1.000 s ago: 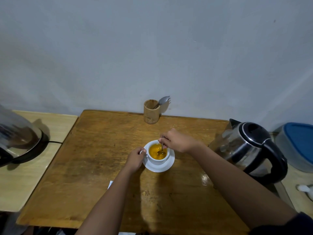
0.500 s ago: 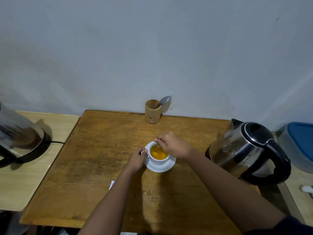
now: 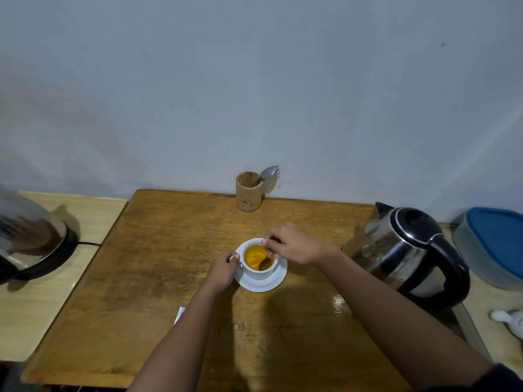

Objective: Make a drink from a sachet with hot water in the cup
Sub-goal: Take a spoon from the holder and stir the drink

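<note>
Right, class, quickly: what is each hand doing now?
Left hand: closed on the cup handle.
Right hand: closed on the spoon in the cup.

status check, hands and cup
Left hand on cup handle. Right hand holds spoon in orange drink. Nothing in the way.

- Only 1 view on my end, the head cam, looking forward and down over the wooden table (image 3: 141, 278).
- It faces the wall (image 3: 254, 80); both forearms reach in from the bottom edge.
- Wide angle, so the edges bend.
</note>
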Demonstrator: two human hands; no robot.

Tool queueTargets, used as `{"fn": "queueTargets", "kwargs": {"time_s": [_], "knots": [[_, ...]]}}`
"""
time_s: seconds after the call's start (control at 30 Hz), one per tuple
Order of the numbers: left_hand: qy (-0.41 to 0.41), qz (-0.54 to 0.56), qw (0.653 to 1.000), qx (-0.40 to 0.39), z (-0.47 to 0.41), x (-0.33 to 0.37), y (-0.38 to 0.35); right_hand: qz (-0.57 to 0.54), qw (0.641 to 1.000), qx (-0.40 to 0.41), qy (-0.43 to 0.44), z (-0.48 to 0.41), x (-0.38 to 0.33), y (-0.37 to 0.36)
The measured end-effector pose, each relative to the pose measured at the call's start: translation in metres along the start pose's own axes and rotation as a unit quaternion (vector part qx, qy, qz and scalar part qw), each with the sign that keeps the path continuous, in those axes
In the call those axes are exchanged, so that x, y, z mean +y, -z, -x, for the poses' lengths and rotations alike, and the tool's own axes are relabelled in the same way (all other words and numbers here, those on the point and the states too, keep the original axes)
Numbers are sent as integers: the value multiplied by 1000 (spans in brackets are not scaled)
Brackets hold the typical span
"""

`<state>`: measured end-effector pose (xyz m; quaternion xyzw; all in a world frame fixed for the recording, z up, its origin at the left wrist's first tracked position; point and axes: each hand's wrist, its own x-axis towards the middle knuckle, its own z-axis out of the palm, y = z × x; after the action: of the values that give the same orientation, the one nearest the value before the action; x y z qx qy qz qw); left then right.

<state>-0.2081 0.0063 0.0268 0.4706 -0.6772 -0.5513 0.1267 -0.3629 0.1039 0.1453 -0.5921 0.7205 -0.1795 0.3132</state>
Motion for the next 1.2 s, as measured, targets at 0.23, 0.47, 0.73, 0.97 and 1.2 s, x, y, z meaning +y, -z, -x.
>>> {"fn": "queueTargets", "kwargs": {"time_s": [0.23,0.47,0.73,0.97,1.2], "knots": [[6,-15,1000,7,0,0,-1,-21,996,74,49,16,4,14],[1,-29,999,13,3,1,-2,-146,964,210,67,21,14,22],[-6,-27,1000,15,4,0,-3,-456,774,420,-130,36,49,3],[-15,-25,999,25,6,-2,-6,-642,548,466,-264,66,75,-49],[-22,-8,999,28,5,-2,-8,-629,564,418,-335,82,91,-91]]}}
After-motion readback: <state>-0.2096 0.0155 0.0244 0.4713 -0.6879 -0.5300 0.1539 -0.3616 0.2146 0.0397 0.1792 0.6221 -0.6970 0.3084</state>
